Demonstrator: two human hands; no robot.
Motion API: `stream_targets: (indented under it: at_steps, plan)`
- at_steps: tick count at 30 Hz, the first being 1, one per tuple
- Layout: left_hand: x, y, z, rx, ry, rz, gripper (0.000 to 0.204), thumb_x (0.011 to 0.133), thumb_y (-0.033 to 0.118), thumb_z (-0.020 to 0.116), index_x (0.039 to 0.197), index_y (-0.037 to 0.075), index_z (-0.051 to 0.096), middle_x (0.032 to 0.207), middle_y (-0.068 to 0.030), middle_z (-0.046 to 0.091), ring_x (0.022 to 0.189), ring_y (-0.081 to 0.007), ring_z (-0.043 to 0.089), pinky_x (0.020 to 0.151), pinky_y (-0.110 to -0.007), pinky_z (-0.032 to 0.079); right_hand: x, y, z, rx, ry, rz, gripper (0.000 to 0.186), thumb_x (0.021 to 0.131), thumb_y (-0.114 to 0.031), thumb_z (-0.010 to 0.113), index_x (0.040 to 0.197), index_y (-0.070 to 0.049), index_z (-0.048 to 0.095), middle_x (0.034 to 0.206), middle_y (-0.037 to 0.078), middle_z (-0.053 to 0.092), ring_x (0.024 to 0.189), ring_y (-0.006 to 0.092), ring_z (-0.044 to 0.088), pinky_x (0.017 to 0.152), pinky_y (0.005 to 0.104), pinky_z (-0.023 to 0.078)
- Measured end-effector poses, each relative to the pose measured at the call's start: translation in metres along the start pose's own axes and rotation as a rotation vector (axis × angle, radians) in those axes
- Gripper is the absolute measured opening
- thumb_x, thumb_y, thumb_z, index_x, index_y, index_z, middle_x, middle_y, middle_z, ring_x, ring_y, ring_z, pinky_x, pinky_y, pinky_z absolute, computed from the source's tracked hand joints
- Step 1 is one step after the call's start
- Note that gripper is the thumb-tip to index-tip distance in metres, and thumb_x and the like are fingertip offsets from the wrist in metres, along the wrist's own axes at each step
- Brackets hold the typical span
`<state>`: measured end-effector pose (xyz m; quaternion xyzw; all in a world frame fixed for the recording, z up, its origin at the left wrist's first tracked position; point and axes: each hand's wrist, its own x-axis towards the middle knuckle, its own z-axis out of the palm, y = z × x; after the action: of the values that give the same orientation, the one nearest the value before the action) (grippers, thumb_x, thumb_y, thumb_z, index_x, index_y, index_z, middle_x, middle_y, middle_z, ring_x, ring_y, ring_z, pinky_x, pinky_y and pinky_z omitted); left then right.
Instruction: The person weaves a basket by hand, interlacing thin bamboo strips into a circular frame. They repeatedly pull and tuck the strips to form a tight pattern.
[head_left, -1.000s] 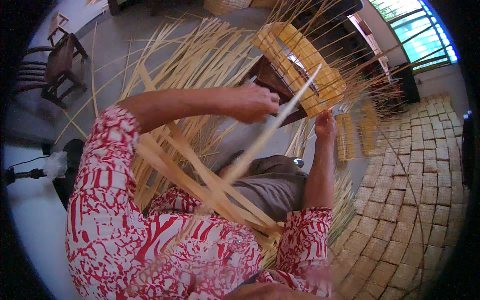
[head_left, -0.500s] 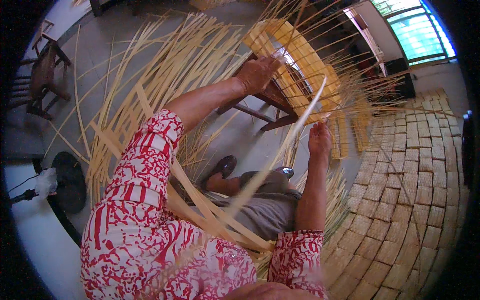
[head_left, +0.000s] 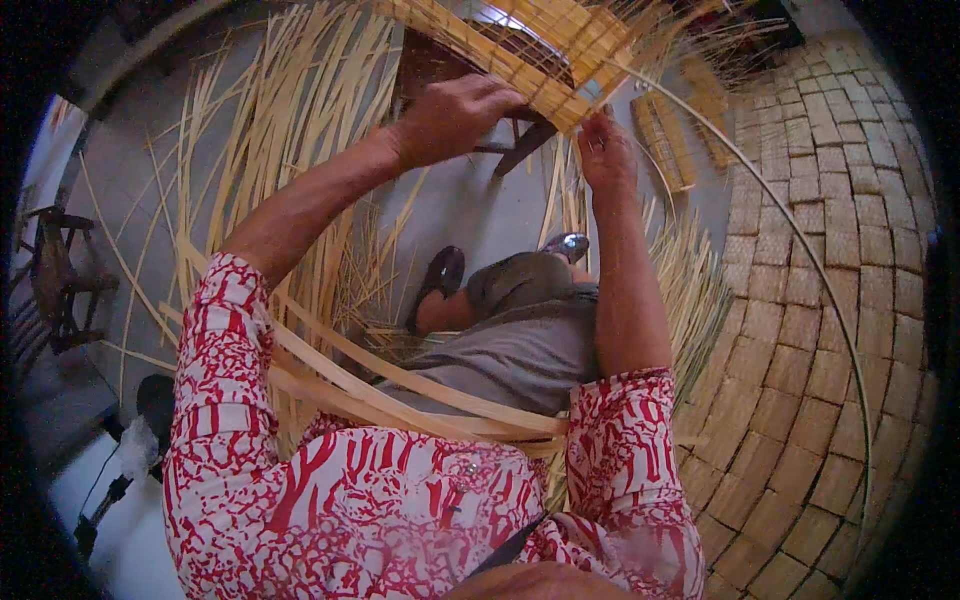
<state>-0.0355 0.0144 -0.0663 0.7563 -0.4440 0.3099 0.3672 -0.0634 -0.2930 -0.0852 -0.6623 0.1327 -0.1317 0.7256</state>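
Note:
A woven bamboo basket (head_left: 560, 102), open in the middle and with loose stakes sticking out, sits at the top centre. My left hand (head_left: 455, 118) is at its near left side, fingers bent and closed on the edge. At the near right corner is my right hand (head_left: 607, 152), its fingers pinched together against the weave. A long thin bamboo strip (head_left: 790, 212) runs out from that corner and arcs down the right side. Its end at the basket is partly hidden among the stakes.
Under the basket stands a dark wooden stool (head_left: 525, 150). Loose bamboo strips (head_left: 290, 130) cover the floor at left; wide strips (head_left: 420, 415) cross my lap. Rows of woven pieces (head_left: 790, 400) lie at right. A dark wooden chair (head_left: 65, 275) stands far left.
The view has shifted, so the basket now appears higher. The long strip has swung from across my lap to an arc at the right. My right hand has come to the basket's near corner.

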Motion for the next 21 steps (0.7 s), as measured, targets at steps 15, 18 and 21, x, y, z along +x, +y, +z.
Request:
stream_targets:
  at_steps: [15,18,21]
  plan:
    - [0.074,0.018,0.077,-0.050,-0.131,-0.312,0.041,0.079,0.014,0.068,0.109,-0.003,0.046,0.095,-0.0273,0.064,0.088,-0.0455,0.064,0.074,-0.049,0.055,-0.033,-0.035,0.074,0.222,0.024,0.222,0.024,0.091,-0.025,0.068,0.106,-0.007,0.065,0.097,0.003,0.066,0.087,0.0145,0.062,0.072,0.0275,0.047]
    - [0.073,-0.001,0.093,-0.073,-0.054,-0.174,0.029,0.078,0.006,0.066,0.101,0.000,0.048,0.088,-0.0234,0.063,0.082,-0.0443,0.064,0.068,-0.050,0.053,-0.026,-0.033,0.066,0.059,0.039,0.146,0.026,0.091,-0.027,0.068,0.105,-0.006,0.065,0.095,0.004,0.067,0.085,0.0146,0.062,0.070,0.0270,0.048]
    - [0.078,0.002,0.071,-0.078,-0.212,-0.163,0.026,0.079,0.012,0.069,0.096,0.002,0.051,0.077,-0.0186,0.063,0.073,-0.0374,0.065,0.060,-0.045,0.052,-0.036,-0.036,0.066,0.059,0.019,0.168,0.034,0.090,-0.036,0.068,0.105,-0.005,0.064,0.093,0.004,0.069,0.084,0.0150,0.064,0.070,0.0279,0.050]
